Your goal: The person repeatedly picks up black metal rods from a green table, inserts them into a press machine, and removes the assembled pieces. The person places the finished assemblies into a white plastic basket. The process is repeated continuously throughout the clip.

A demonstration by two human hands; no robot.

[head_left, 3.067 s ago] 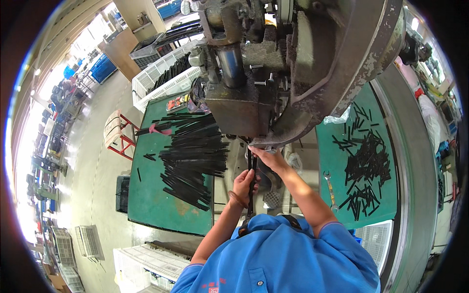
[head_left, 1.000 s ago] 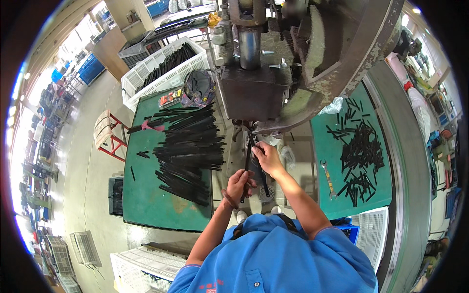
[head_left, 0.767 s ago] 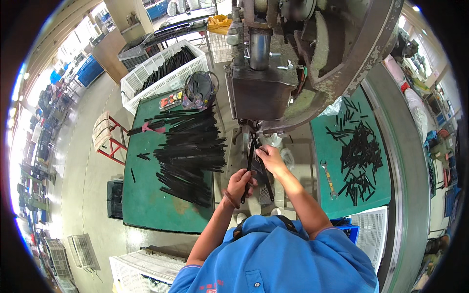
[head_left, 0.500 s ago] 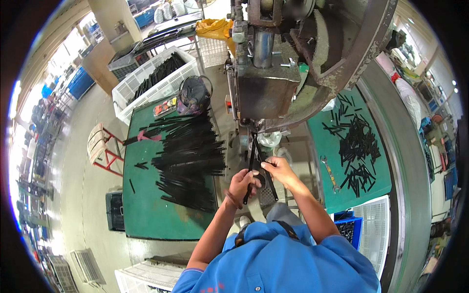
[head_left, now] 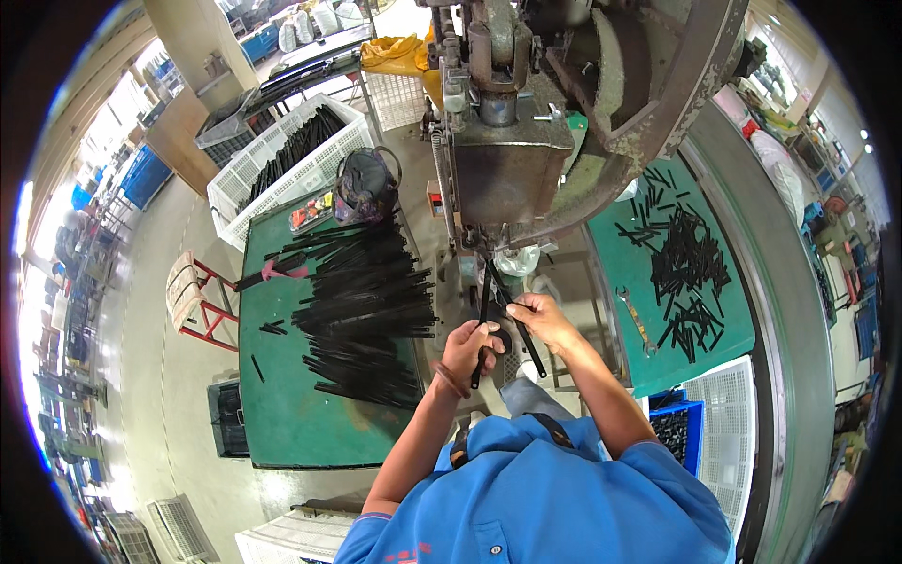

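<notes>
My left hand (head_left: 473, 348) is closed round a long black flat bar (head_left: 485, 305), whose far end reaches the underside of a heavy metal press (head_left: 512, 179). Pinched in my right hand (head_left: 545, 320) is a second black bar (head_left: 531, 346), slanting down to the right with a small hole near its near end. The two bars come close together at their far ends, just below the press head. Whether either tip sits inside the tooling is hard to make out.
On the left green table (head_left: 282, 423) lie many long black bars (head_left: 366, 291), a dark bag (head_left: 366, 183) and a pink-handled tool (head_left: 282, 267). The right green table (head_left: 648, 376) bears short black pieces (head_left: 691, 254) and a wrench (head_left: 637, 321). White crates (head_left: 728, 423) stand around.
The upper linkage of the press has come down, and less of its shiny rod shows. Both hands keep their bars, nearly in place; the whole view has shifted slightly.
</notes>
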